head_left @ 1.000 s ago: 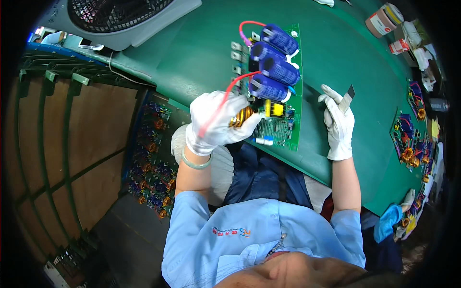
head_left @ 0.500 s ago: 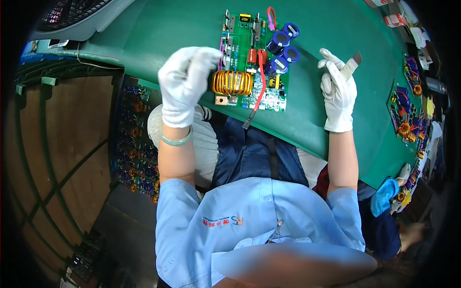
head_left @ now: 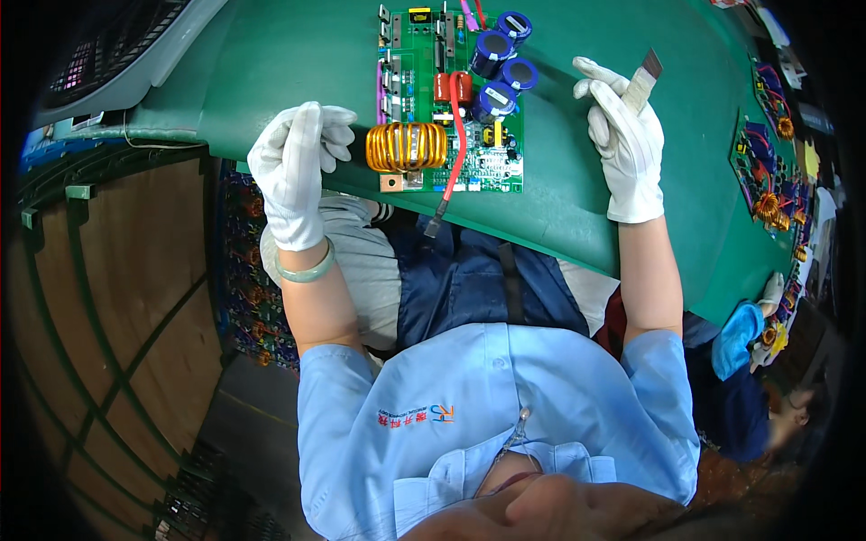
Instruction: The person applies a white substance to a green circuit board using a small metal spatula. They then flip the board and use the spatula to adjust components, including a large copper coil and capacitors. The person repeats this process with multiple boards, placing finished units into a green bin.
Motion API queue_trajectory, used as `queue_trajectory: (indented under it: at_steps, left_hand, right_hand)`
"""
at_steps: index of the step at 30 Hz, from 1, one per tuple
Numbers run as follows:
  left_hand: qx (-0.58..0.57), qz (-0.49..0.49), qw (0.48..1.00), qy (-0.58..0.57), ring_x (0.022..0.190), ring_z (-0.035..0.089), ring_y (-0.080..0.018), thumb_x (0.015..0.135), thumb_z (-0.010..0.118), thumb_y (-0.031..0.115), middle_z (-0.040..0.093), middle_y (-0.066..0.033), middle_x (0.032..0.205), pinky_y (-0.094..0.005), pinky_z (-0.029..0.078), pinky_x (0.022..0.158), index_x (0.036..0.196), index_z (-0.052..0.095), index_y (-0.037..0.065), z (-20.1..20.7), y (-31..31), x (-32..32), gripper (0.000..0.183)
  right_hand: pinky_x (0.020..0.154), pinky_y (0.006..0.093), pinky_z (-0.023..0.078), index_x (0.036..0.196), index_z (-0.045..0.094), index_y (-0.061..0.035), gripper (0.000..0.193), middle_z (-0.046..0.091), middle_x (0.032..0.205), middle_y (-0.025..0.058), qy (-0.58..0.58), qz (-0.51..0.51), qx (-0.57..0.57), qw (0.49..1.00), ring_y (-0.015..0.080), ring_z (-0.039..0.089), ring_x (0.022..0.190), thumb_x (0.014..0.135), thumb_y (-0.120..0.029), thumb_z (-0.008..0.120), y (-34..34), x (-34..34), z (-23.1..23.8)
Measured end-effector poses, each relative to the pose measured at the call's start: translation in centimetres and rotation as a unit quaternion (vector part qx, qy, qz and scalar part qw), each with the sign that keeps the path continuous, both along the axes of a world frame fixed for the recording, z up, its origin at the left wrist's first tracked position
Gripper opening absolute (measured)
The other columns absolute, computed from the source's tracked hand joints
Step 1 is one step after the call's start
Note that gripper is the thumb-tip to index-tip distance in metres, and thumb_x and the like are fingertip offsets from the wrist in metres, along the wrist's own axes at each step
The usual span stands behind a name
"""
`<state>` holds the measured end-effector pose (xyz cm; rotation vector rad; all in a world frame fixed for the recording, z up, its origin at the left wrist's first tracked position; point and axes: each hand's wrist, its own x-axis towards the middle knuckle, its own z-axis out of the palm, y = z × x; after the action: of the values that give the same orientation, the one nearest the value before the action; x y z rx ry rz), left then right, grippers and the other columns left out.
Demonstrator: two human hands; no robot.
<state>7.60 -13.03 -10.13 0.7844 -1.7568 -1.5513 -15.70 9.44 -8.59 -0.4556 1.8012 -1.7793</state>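
Left hand (head_left: 293, 171), wider gap to board (head_left: 424, 99)

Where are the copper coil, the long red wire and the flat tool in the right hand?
Copper coil (head_left: 406, 147): head view, middle of the windings.
Long red wire (head_left: 463, 140): head view, midway along the red sleeve.
Flat tool (head_left: 642, 84): head view, pale shaft below the dark tip.

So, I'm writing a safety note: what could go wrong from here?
1. The red wire trails past the near edge of the table; it could snag and perhaps drag the circuit board.
2. The board lies close to that edge, so a bump might knock it off.
3. The right hand holds a flat, dark-tipped tool; if sharp, which I can't tell, it might cut the white glove.
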Motion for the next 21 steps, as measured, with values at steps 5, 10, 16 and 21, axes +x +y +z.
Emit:
queue_trajectory:
  at_steps: [5,10,16,21]
  left_hand:
    - [0.002,-0.015,1.0,-0.015,0.05,0.053,-0.0093,0.099,0.052,0.023,0.065,-0.0081,0.067,-0.0203,0.037,0.047,0.087,0.069,-0.004,0.22,-0.1,-0.49,0.035]
    - [0.018,-0.004,1.0,-0.018,0.052,0.052,-0.0068,0.097,0.054,0.022,0.066,-0.0061,0.068,-0.0193,0.037,0.047,0.086,0.071,-0.003,0.28,0.0,-0.74,0.032]
    - [0.027,-0.007,0.999,-0.019,0.053,0.052,-0.0061,0.096,0.055,0.02,0.066,-0.0054,0.069,-0.0189,0.038,0.048,0.086,0.071,-0.002,0.17,-0.14,-0.86,0.029]
    - [0.018,-0.007,1.0,-0.02,0.05,0.05,-0.0071,0.099,0.052,0.023,0.063,-0.006,0.065,-0.0198,0.036,0.046,0.086,0.069,-0.004,-0.07,-0.23,-0.85,0.035]
  right_hand:
    - [0.043,0.0185,0.025,0.118,0.062,0.0054,0.039,0.065,0.087,0.0021,0.007,0.007,0.003,1.0,0.0012,0.035,0.049,0.091,-0.023,0.063,0.08,0.12,0.07]
    - [0.043,0.0181,0.025,0.118,0.063,0.0051,0.039,0.066,0.088,0.0017,0.001,0.015,0.007,1.0,0.0007,0.035,0.049,0.091,-0.024,0.064,0.06,0.03,-0.11]
    - [0.043,0.0171,0.026,0.118,0.063,0.0042,0.039,0.066,0.088,0.0011,0.006,0.027,0.011,1.0,0.0003,0.035,0.05,0.091,-0.024,0.063,0.18,-0.1,-0.14]
    - [0.043,0.0173,0.026,0.118,0.063,0.005,0.039,0.066,0.087,0.0012,0.006,0.026,0.021,0.999,0.0004,0.035,0.049,0.091,-0.023,0.063,-0.05,-0.01,0.1]
